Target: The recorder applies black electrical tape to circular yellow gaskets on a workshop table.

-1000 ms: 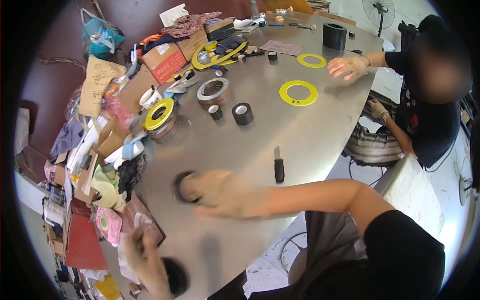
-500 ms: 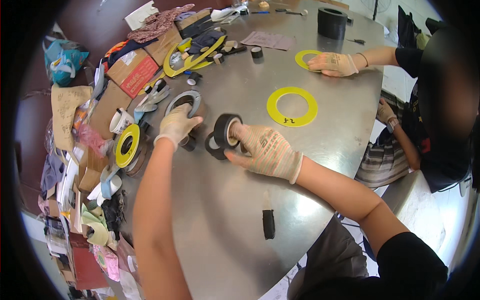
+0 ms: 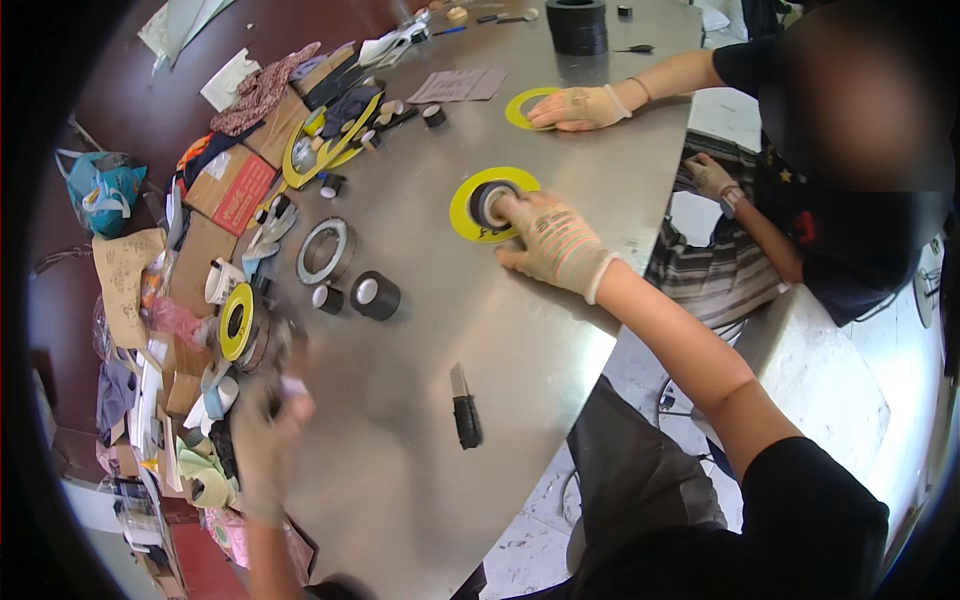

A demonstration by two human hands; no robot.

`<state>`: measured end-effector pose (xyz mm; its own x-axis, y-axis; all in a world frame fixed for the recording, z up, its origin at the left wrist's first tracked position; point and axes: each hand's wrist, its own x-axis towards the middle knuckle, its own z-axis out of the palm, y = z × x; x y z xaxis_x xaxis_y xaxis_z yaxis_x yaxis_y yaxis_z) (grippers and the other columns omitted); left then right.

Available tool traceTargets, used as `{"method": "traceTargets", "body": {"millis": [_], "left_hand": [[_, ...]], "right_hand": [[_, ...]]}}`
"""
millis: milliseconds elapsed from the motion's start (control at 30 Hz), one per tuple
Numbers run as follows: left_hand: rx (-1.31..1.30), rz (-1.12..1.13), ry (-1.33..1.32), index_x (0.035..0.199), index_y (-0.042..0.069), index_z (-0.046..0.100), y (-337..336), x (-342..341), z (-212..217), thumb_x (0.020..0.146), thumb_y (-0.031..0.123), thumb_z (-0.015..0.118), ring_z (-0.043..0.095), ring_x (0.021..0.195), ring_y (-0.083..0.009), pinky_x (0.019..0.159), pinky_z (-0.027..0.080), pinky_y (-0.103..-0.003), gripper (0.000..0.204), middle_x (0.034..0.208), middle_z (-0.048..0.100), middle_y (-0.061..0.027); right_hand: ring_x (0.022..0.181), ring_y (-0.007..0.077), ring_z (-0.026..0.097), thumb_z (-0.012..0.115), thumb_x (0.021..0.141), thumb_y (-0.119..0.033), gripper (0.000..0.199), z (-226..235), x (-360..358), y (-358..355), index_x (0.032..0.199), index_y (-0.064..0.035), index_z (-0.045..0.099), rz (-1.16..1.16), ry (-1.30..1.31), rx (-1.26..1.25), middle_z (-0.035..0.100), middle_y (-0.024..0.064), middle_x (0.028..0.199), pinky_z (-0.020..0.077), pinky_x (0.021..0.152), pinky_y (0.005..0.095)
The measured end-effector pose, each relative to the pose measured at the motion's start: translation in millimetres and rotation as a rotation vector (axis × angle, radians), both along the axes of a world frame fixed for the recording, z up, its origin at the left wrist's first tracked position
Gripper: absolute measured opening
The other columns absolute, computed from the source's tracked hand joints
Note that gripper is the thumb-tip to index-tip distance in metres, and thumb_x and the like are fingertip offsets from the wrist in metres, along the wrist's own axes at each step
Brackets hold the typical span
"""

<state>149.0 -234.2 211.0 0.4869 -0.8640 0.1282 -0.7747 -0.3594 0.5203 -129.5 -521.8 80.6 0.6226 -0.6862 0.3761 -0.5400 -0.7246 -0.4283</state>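
My right hand (image 3: 557,243), in a striped knit glove, pinches a roll of black tape (image 3: 480,203), fingers in its pale core. The roll is over the yellow flat ring (image 3: 467,222); whether it touches the ring I cannot tell. Low on the left, my gloved left hand (image 3: 262,450) is smeared by motion near the table edge, so its fingers and anything in them are unclear. Two black tape rolls (image 3: 377,297) stand mid-table beside a wide grey ring-shaped roll (image 3: 325,252). A black-handled blade (image 3: 466,420) lies nearer me.
Across the table a co-worker's gloved hand (image 3: 580,108) rests on another yellow ring (image 3: 517,112). Beyond stands a stack of large black rolls (image 3: 577,28). Boxes (image 3: 230,188), cloths and a yellow-faced roll stack (image 3: 236,322) crowd the left side. A paper sheet (image 3: 460,85) lies farther back.
My right hand has carried a black tape roll away to the yellow ring. My left hand has left the grey roll and swung down toward me. The head view has shifted.
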Motion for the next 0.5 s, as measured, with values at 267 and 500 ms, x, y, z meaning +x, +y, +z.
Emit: {"method": "traceTargets", "body": {"millis": [267,500], "left_hand": [[0.077,-0.029,-0.348,0.114,-0.001,0.06,154,-101,-124,0.073,0.028,0.086,0.057,0.104,-0.0367,0.091,0.046,-0.046,0.057,0.109,0.062,-0.0163],[-0.018,-0.294,-0.505,0.122,0.0,0.057,141,-97,-103,0.086,0.046,0.074,0.053,0.104,-0.0338,0.09,0.044,-0.044,0.06,0.122,0.055,-0.0172]], "right_hand": [[0.106,0.0345,0.062,0.063,0.089,-0.026,0.032,7,-13,23,0.116,-0.0099,0.056,0.134,0.237,-0.02,0.067,0.0151,0.102,0.0459,0.096,0.0436],[0.085,0.0327,0.068,0.068,0.087,-0.027,0.04,42,-43,13,0.12,-0.0094,0.054,-0.159,-0.03,0.316,0.07,0.0129,0.088,0.0541,0.078,0.0415]]}}
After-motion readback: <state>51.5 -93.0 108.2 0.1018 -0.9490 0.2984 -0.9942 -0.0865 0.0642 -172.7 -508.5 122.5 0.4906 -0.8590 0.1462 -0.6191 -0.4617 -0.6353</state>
